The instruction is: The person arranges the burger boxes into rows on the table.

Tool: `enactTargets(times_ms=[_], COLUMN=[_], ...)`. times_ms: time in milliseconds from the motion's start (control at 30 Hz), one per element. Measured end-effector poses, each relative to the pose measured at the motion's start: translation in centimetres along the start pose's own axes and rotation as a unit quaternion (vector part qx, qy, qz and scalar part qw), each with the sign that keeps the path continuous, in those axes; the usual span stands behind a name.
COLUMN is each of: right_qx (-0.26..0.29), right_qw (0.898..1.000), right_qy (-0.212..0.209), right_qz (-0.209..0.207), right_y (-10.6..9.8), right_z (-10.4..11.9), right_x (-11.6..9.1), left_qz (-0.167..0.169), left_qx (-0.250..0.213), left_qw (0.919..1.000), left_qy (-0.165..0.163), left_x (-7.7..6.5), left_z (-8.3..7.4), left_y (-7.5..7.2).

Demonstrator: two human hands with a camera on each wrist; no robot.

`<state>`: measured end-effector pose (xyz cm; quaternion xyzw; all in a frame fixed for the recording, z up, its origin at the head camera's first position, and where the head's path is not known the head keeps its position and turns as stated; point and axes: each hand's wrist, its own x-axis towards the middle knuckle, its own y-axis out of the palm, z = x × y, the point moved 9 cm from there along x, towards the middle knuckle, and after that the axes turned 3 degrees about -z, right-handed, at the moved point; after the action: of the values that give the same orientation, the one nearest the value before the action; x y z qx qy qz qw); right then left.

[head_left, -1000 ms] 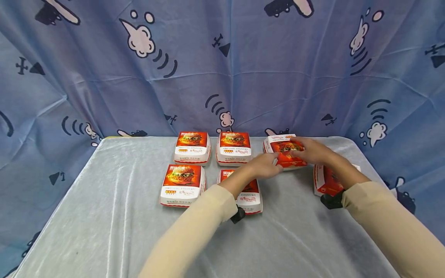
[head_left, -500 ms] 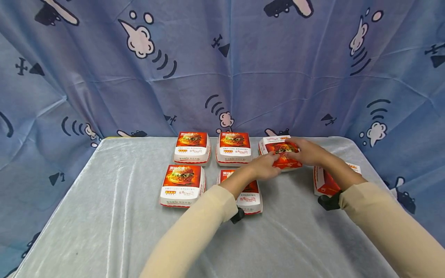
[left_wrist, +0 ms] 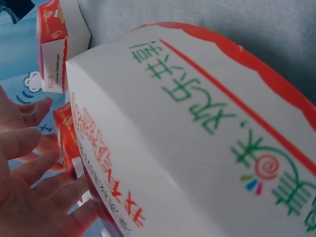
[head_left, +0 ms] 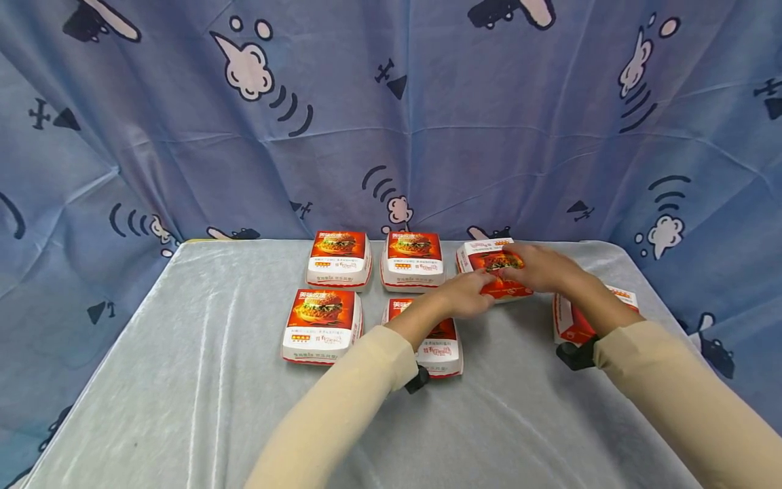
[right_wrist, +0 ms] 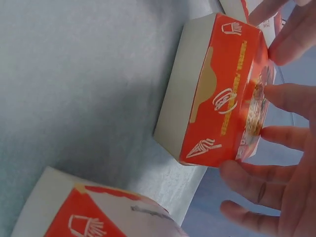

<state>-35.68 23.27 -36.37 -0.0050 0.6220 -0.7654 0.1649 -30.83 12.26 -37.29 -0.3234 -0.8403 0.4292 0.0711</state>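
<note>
Both hands are at a red and white burger box [head_left: 510, 291] at the back right of the table. My left hand [head_left: 467, 293] touches its left side with extended fingers. My right hand [head_left: 540, 266] reaches over its right side, and in the right wrist view those spread fingertips touch the top of the burger box [right_wrist: 217, 108]. Part of its lid is hidden under the fingers. Below my left wrist sits another burger box [head_left: 436, 350], partly covered by the forearm; its white side fills much of the left wrist view.
Two burger boxes stand at the back, a left one [head_left: 339, 259] and a middle one [head_left: 412, 261]. One more burger box [head_left: 320, 326] stands at front left. Under the right forearm a turned burger box [head_left: 571, 319] shows its red side. A blue patterned curtain [head_left: 391, 102] hangs behind the table.
The box between the hands has shifted a little to the left, and the right hand has moved left with it. The left hand has stayed nearly in place.
</note>
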Motion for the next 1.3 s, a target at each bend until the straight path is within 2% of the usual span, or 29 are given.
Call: enactTargets(times_ms=[200,500,667,967,1100,1300], right_qx=[0.006,0.007,0.009,0.020,0.021,0.027], right_qw=[1.000,1.000,1.000,1.000,1.000,0.999], right_qy=[-0.002,-0.004,-0.007,-0.006,-0.012,-0.031], right_qz=[-0.010,-0.005,0.004,0.004,0.012,0.017], right_y=[0.3,0.3,0.4,0.3,0.3,0.3], right_z=[0.4,0.4,0.4,1.0,1.0,1.2], right_x=[0.0,0.3,0.4,0.3,0.2,0.2], left_qz=[-0.004,0.009,0.020,0.025,0.016,-0.001], left_qx=[0.018,0.047,0.061,0.042,0.028,0.041], left_qw=[0.9997,0.9988,0.9978,0.9984,0.9988,0.9991], left_qy=[0.017,0.007,0.013,0.030,0.036,0.012], left_x=[0.0,0.0,-0.1,-0.2,-0.1,0.1], left_z=[0.0,0.2,0.0,-0.3,-0.4,0.1], left_y=[0.0,0.2,0.3,0.3,0.1,-0.1])
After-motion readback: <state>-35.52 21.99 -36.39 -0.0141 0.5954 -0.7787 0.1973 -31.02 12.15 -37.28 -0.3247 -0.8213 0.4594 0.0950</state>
